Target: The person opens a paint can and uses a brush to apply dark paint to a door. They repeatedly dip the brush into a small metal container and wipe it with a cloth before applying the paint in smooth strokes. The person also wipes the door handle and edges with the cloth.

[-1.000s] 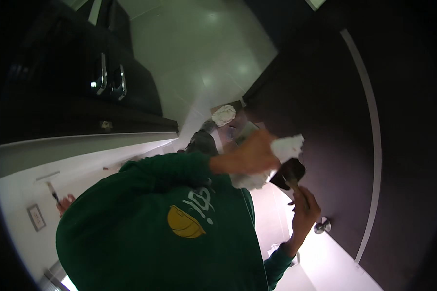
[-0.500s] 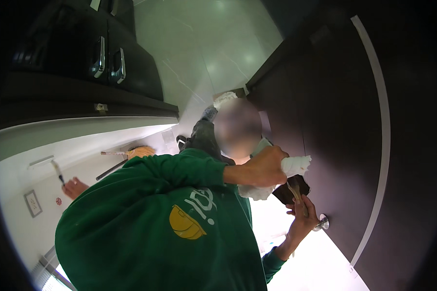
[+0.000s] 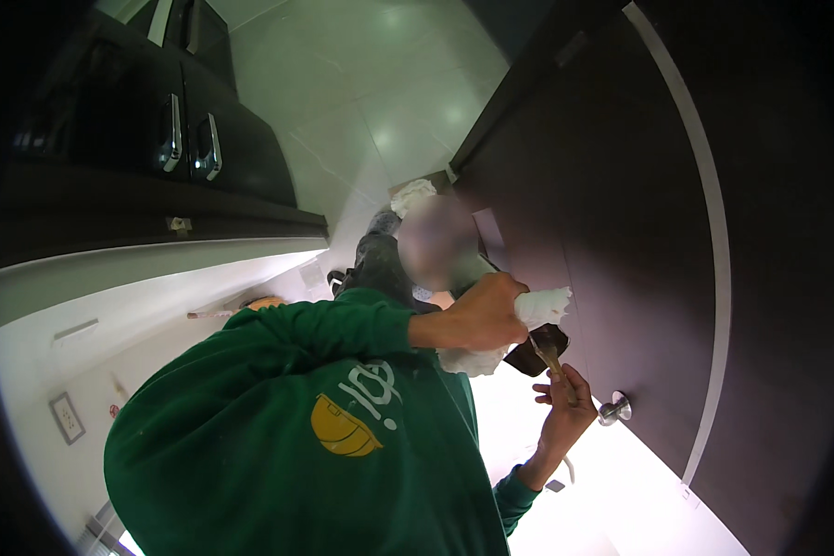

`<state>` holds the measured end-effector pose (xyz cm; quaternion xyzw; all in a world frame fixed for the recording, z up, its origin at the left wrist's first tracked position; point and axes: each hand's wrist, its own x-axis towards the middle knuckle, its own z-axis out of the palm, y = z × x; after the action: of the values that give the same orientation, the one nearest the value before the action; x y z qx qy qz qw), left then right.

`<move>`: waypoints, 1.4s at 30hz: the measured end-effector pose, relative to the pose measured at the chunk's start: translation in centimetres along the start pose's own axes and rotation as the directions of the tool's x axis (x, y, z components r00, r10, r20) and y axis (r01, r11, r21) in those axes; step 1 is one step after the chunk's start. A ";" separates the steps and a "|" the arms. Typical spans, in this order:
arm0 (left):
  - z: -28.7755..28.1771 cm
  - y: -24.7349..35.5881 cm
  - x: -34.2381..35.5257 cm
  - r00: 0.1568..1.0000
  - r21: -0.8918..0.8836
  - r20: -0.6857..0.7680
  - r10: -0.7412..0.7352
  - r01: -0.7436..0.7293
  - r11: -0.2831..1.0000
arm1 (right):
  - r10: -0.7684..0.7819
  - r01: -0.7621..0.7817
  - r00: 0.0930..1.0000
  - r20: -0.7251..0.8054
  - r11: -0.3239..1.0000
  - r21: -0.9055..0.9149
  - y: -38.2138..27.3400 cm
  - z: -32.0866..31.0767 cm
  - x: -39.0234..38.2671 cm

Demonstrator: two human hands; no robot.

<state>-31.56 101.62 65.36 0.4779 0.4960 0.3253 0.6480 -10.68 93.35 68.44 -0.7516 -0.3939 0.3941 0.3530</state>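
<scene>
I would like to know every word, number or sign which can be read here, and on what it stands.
Sweatshirt: pale lettering beside a yellow helmet, not copied here.
Grey frame: marks inside, too small to read.
Wall: red mark, too small to read.

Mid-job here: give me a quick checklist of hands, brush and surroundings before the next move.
1. Brush secured: ok; the right hand grips its handle.
2. White cloth or paper secured: ok; it is bunched in the left hand.
3. Brush head at the dark container: ok in view; actual contact, cannot tell.
4. Liquid on the bristles: cannot tell; too small and dark.
5. Gloves on: not ok; both hands are bare.
6. Right hand clear of the silver doorknob: cannot tell; they appear close, but depth is unclear.
</scene>
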 end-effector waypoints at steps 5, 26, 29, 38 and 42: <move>-1.0 0.2 -0.5 0.999 0.017 -0.046 0.017 -0.016 1.000 | 0.013 -0.013 1.000 0.029 1.000 0.017 -0.9 0.6 0.1; -8.0 5.5 1.8 0.999 -0.059 0.008 -0.052 0.052 0.997 | -0.096 0.104 0.992 -0.082 0.990 0.097 -4.0 0.6 -2.1; -8.7 7.7 1.6 0.996 -0.074 -0.039 -0.084 0.081 0.994 | -0.093 0.093 0.995 -0.041 0.996 -0.006 -5.2 1.9 -0.8; -12.8 10.8 3.2 0.997 0.119 0.074 -0.024 0.015 0.993 | -0.607 0.773 0.628 0.487 0.560 -0.298 -2.8 11.8 10.0; -14.0 12.2 3.8 0.992 0.125 0.123 -0.024 0.008 0.992 | -0.388 0.770 0.622 0.680 0.457 -0.444 -4.2 15.5 11.9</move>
<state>-43.19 113.22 74.88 0.5327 0.4778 0.2581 0.6491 -20.93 108.98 61.38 -0.5092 -0.8270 0.2347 0.0427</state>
